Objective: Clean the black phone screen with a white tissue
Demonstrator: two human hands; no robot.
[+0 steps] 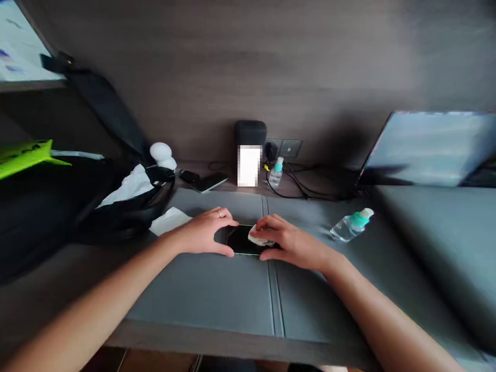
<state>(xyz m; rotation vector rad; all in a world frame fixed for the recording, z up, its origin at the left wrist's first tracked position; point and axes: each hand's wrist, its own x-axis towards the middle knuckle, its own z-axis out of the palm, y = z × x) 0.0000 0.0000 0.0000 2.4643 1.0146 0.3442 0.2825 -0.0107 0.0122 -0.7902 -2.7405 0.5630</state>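
A dark smartphone (241, 243) lies flat, screen up, on the grey desk mat (209, 289). My left hand (201, 232) steadies its left end, thumb at the near edge and fingers at the far edge. Pressed in the fingers of my right hand (290, 242) is a crumpled white tissue (254, 236), touching the phone's screen. The right hand covers the phone's right end. To the right, a clear spray bottle (349, 227) with a teal collar lies on its side. Beyond my left hand rests a white sheet of tissue (170, 220).
A black bag (39, 222) fills the left side. Along the wall are another dark phone (209, 182), a white rounded object (161, 152), a black upright device (250, 133), a small bottle (276, 174) and black cables (298, 181). A laptop-like screen (430, 150) stands at right.
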